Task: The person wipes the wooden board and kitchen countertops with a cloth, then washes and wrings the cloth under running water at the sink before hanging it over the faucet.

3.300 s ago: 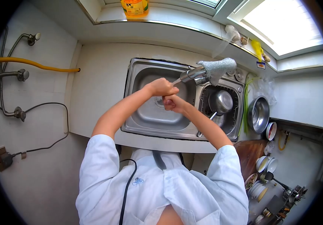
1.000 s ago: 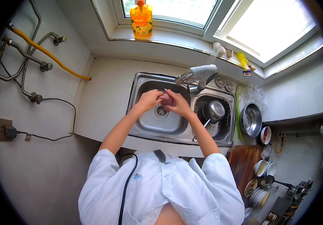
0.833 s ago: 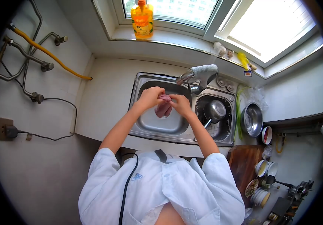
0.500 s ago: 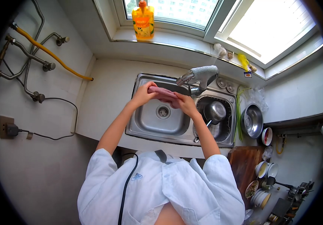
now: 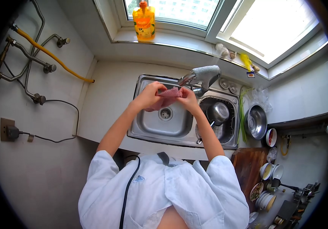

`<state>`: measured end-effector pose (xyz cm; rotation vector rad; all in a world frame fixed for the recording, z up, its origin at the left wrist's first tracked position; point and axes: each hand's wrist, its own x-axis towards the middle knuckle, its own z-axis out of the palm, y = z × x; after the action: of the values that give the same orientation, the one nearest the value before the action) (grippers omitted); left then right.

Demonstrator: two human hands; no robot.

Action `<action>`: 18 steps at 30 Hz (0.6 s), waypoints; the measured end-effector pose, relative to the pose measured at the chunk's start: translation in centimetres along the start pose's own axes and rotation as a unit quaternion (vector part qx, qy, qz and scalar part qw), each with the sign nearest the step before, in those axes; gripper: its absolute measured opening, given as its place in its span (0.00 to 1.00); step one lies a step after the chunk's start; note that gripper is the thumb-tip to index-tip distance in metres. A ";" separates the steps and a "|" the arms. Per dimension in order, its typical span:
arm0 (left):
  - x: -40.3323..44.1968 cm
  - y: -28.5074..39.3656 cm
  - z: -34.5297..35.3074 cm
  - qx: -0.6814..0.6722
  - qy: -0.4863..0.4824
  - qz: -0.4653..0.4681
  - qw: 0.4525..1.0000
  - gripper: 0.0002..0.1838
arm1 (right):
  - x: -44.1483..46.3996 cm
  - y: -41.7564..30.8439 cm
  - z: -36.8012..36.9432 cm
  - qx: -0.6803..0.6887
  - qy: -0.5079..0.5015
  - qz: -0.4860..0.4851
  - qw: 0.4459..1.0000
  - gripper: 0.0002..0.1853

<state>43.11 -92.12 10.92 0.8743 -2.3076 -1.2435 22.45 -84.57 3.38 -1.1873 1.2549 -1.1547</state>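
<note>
A pink cloth (image 5: pixel 168 98) hangs between my two hands above the left basin of the steel sink (image 5: pixel 164 131). My left hand (image 5: pixel 150 95) grips its left side with the fingers closed. On the right, my right hand (image 5: pixel 187 100) pinches the other end of the cloth. Just beyond my right hand is the faucet (image 5: pixel 200 79), its upper part wrapped in a light knitted cover. Below the cloth the basin drain (image 5: pixel 165 113) shows.
A steel pot (image 5: pixel 218 113) sits in the right basin. Green stalks (image 5: pixel 242 116), a metal bowl (image 5: pixel 256 122) and a wooden cutting board (image 5: pixel 248 168) lie to the right. On the windowsill stands an orange detergent bottle (image 5: pixel 144 22). A yellow hose (image 5: pixel 53 56) runs along the left wall.
The cloth was a rolled strip between my hands; now it is spread and hangs lower on the left. My hands have come slightly closer together.
</note>
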 end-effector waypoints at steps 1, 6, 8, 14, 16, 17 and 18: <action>-0.3 -1.1 -0.3 0.056 -0.010 0.010 0.998 0.16 | -0.6 -1.5 0.1 -0.001 0.017 0.002 1.000 0.15; -1.2 -0.8 -0.1 0.078 -0.014 0.105 0.991 0.14 | -2.2 -4.6 0.7 0.110 -0.102 0.029 0.988 0.16; -1.1 -0.1 0.1 0.156 -0.026 0.164 0.974 0.12 | -2.3 -5.0 1.0 0.043 -0.164 0.113 0.979 0.14; -0.9 2.2 0.1 0.021 -0.089 0.076 0.993 0.10 | -2.3 -4.8 -0.5 -0.056 -0.121 0.048 0.990 0.09; -0.8 0.9 -0.1 -0.003 -0.102 0.062 0.993 0.10 | -2.9 -6.0 -0.6 -0.018 -0.017 0.000 1.000 0.06; -0.8 0.2 -0.2 -0.028 -0.115 0.047 0.992 0.10 | -3.2 -6.6 -0.3 0.007 0.015 -0.004 1.000 0.06; -0.8 0.0 -0.4 -0.029 -0.115 0.047 0.992 0.10 | -3.3 -6.4 -0.6 0.007 0.015 -0.003 1.000 0.06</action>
<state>43.94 -91.89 11.10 0.6230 -2.4429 -1.4269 22.00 -81.64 9.93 -1.1679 1.2655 -1.1885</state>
